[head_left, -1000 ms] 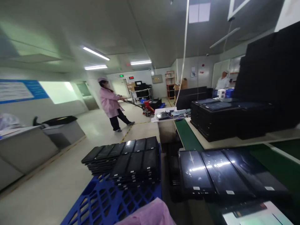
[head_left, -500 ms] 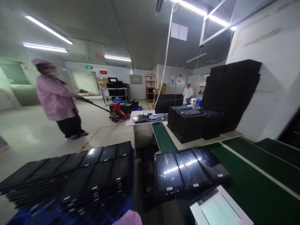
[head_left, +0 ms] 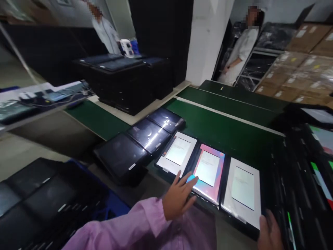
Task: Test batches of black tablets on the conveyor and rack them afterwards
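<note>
In the head view, three lit tablets lie side by side near me: a white-screened tablet (head_left: 170,161), a pink-and-blue tablet (head_left: 221,166) and another white-screened tablet (head_left: 226,205). My left hand (head_left: 177,198), fingers spread, reaches over the lower left corner of the pink-and-blue one; whether it touches the glass I cannot tell. At the lower right corner of the right-hand tablet is my right hand (head_left: 271,232), fingers extended, partly blurred and cut off by the frame's bottom. Left of the lit ones lie three dark-screened tablets (head_left: 148,133).
A green conveyor belt (head_left: 213,126) runs behind the tablets. Stacked dark devices stand on a blue pallet (head_left: 114,205) at left and in rows (head_left: 293,180) at right. Beyond are a black stack (head_left: 119,88), cartons (head_left: 293,74) and two people (head_left: 240,52) in white.
My view has swung right and down, away from the person with the red pallet jack. Both my hands and two more lit tablets have come into view.
</note>
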`<action>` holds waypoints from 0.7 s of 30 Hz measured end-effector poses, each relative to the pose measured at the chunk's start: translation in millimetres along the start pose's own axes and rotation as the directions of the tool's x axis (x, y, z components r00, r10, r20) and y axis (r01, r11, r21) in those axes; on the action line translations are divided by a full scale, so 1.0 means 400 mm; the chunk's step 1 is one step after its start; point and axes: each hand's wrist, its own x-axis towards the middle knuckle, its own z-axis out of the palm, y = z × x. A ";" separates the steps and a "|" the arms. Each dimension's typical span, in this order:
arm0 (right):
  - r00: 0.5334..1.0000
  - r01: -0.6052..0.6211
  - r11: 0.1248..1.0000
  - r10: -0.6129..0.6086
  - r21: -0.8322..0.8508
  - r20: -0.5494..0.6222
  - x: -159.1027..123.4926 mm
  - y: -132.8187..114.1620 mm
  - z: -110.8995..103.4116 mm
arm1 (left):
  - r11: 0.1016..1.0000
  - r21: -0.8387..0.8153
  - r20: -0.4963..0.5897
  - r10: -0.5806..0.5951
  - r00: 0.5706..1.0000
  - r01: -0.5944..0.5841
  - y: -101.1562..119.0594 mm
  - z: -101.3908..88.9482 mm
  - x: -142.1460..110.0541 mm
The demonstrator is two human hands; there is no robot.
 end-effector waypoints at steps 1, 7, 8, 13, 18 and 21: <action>1.000 0.014 1.000 -0.014 -0.020 0.008 -0.005 -0.005 -0.002 | 1.000 0.009 -0.012 -0.014 1.000 0.014 0.002 -0.005 -0.005; 0.909 0.416 0.908 -0.414 -0.047 0.056 -0.036 -0.068 0.045 | 0.996 0.042 -0.056 -0.073 0.996 0.075 0.015 -0.004 0.005; 0.883 0.466 0.884 -0.461 -0.044 0.081 -0.039 -0.078 0.059 | 0.995 0.047 -0.073 -0.082 0.994 0.086 0.021 0.003 0.017; 0.822 0.551 0.832 -0.526 -0.067 0.219 -0.023 -0.103 0.104 | 0.998 -0.012 -0.087 -0.059 0.994 0.058 0.077 0.033 0.083; 0.917 0.400 0.914 -0.398 -0.070 0.031 -0.003 -0.075 0.059 | 0.979 -0.190 0.030 0.083 0.996 -0.076 0.106 0.019 0.093; 0.940 0.342 0.939 -0.341 -0.036 0.012 -0.016 -0.069 0.034 | 0.994 -0.111 -0.029 -0.026 0.999 0.023 0.091 0.028 0.090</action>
